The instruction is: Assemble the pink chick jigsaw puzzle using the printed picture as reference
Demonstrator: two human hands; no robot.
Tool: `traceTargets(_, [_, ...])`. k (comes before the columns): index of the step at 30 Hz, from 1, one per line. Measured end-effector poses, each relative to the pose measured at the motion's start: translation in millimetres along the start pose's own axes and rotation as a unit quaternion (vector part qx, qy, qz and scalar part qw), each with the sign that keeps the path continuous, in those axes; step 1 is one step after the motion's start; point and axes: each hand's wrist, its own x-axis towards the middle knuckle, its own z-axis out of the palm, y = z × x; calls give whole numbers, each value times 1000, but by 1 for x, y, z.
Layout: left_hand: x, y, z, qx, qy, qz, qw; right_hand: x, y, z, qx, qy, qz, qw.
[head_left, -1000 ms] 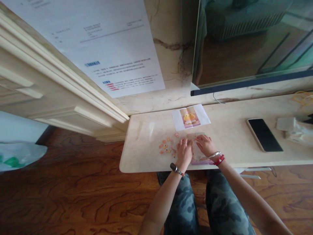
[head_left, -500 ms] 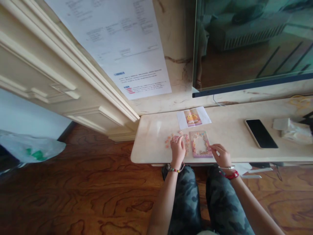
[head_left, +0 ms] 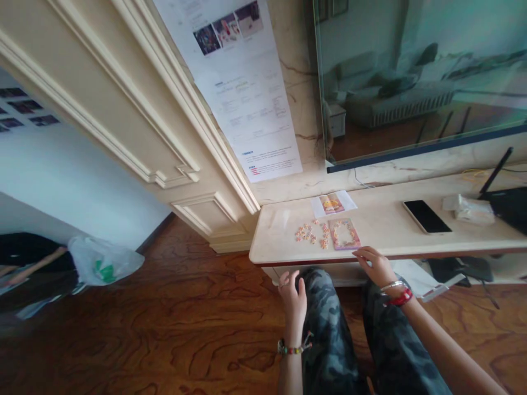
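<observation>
A small jigsaw puzzle lies near the front edge of the cabinet top, its pink patterned border assembled around a pale centre. Loose jigsaw pieces are scattered to its left. My left hand hangs in front of the cabinet, below the edge and off the pieces, its fingers apart and nothing visible in them. At the puzzle's lower right corner is my right hand, fingertips drawn together; whether they pinch anything is too small to see. Behind the puzzle lies a printed picture sheet with yellow figures.
A phone rests to the right on the long cabinet top, with a clear plastic packet and a black router beyond. A television hangs above. A person's arm and a plastic bag are at far left.
My left hand has pulled back from the loose pieces to below the cabinet edge and opened. My right hand has shifted slightly toward the front. The view has tilted up and left.
</observation>
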Motion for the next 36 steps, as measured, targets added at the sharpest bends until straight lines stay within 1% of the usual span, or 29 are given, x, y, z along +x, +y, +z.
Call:
traceTargets(3, [-4, 9, 2, -31, 20, 10, 999, -2, 7, 0, -5, 24, 17, 1000])
traceTargets(5, [-1, 13, 7, -46, 26, 21, 998, 3, 13, 5, -11, 32, 12, 999])
traceTargets(7, [6, 16, 14, -55, 25, 32, 998, 11, 19, 14, -18, 24, -1, 1000])
traceTargets(10, [21, 12, 26, -52, 23, 37, 998, 28, 25, 31, -17, -7, -23, 1000])
traceTargets(13, [36, 2, 38, -41, 24, 31, 998, 47, 29, 51, -25, -41, -34, 998])
traceTargets(15, [43, -4, 47, -37, 19, 27, 999, 59, 32, 63, -47, -66, -23, 996])
traceTargets(18, [51, -11, 59, -42, 8, 19, 999, 73, 36, 76, -101, -102, 12, 990])
traceTargets(23, [53, -11, 73, -63, -26, -4, 998, 88, 42, 91, -201, -177, 51, 962])
traceTargets(26, [53, -12, 76, -73, -50, -17, 996, 96, 50, 100, -240, -210, 63, 946])
traceTargets(30, [55, -13, 74, -74, -68, -25, 995, 106, 60, 109, -271, -211, 66, 937])
traceTargets(34, [57, -9, 65, -60, -91, -27, 994, 114, 53, 114, -270, -216, 57, 937])
traceTargets(36, [55, -7, 59, -53, -92, -28, 994, 116, 47, 115, -270, -221, 60, 935])
